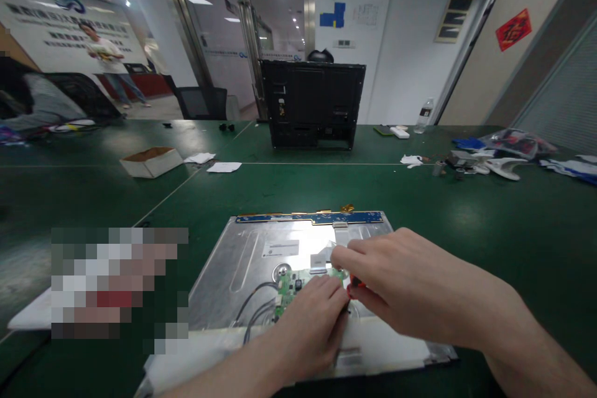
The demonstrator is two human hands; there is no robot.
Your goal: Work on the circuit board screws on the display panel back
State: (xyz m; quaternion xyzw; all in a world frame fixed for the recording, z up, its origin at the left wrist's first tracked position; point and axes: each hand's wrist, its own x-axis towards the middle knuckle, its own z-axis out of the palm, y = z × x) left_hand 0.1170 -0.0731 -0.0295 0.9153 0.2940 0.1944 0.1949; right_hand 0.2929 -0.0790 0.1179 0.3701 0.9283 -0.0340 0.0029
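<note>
- Your left hand (312, 323) lies palm down on the metal panel (242, 261), fingers curled over the near end of the green circuit board (291, 286); you can't tell whether it pinches anything.
- Your right hand (401, 286) comes in from the right, fingers closed round a red-handled tool (355, 286) whose tip is hidden between the two hands. Thumb and forefinger reach to the white ribbon cable (321, 258).
- Panel lies flat on the green table (489, 224), close to the near edge, straight in front of you. A blue strip board (308, 218) runs along its far edge.
- Grey wires (254, 308) loop from the green circuit board toward the panel's near left.
- White sheet (196, 354) sits under the panel's near edge, poking out left.
- Open room: bare table right of the panel and beyond its far edge.
- Left of the panel: a blurred-out patch, contents can't be told.
- Far middle: a black monitor back (312, 106) stands upright, well apart from the panel.
- Far left: a cardboard box (152, 160), paper scraps (224, 166) beside it.
- Far right: a water bottle (424, 115), white plastic parts (506, 166) and bags, well apart from your hands.
- A person (105, 53) stands in the far left background.
</note>
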